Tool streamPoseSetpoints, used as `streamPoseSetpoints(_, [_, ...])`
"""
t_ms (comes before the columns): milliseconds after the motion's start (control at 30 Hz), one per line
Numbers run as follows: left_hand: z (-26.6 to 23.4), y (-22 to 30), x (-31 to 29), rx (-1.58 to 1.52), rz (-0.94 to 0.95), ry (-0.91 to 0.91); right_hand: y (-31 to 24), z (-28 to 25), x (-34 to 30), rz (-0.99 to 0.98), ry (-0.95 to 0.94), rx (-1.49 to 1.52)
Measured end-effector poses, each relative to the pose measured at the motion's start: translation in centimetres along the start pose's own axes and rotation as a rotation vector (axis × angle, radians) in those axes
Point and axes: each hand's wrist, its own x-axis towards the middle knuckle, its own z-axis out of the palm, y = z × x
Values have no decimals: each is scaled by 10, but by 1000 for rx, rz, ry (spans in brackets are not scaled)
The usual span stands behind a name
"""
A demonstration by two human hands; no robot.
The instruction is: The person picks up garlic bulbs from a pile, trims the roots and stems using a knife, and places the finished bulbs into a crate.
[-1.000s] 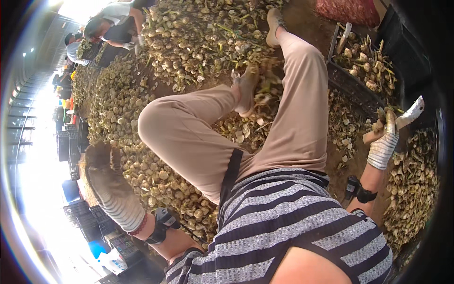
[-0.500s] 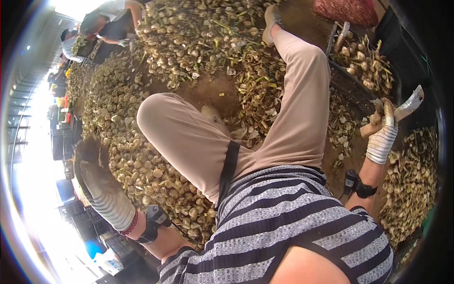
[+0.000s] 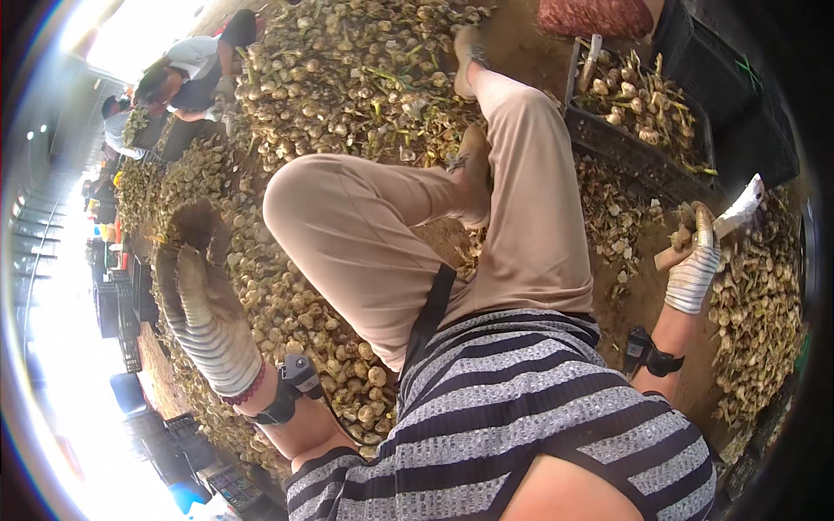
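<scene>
My right hand (image 3: pixel 693 260), in a striped knit glove, is closed around the wooden handle of a knife (image 3: pixel 741 207). The pale blade points up and away to the right, while the handle's butt sticks out on the other side of the fist. My left hand (image 3: pixel 198 291), gloved alike with dirt-darkened fingers, is held out over the left side of the garlic pile (image 3: pixel 334 347). Its fingers are stretched and apart, with nothing visible in them. Loose garlic bulbs lie around and beneath it.
A black crate (image 3: pixel 638 148) of garlic with stems stands at the right, another knife (image 3: pixel 591 61) lying in it. Behind are a red mesh sack (image 3: pixel 595 17) and dark stacked crates (image 3: pixel 734 87). More garlic (image 3: pixel 756 321) lies at far right. Other people (image 3: pixel 178 78) work at upper left.
The view has shifted, so the crate and sack sit further left. One foot has come forward between my legs. My left hand has moved slightly right; the right still grips the knife.
</scene>
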Motion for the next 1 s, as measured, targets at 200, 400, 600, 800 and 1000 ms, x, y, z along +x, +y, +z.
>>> streamPoseSetpoints(200, [-36, 22, -30, 142, -61, 330, 2, 46, 3, 42, -183, 0])
streamPoseSetpoints(400, [-57, 30, -52, 156, -9, 377, 3, 92, -5, 90, -305, 8])
streamPoseSetpoints(600, [-74, 14, -75, 106, -119, 526, 5, 118, -18, 77, -437, -128])
streamPoseSetpoints(800, [-76, -1, -64, 14, -128, 495, -11, 121, -36, -49, -420, -263])
streamPoseSetpoints(1000, [-82, 4, -51, 79, 6, 394, -16, 88, -30, -106, -369, -336])
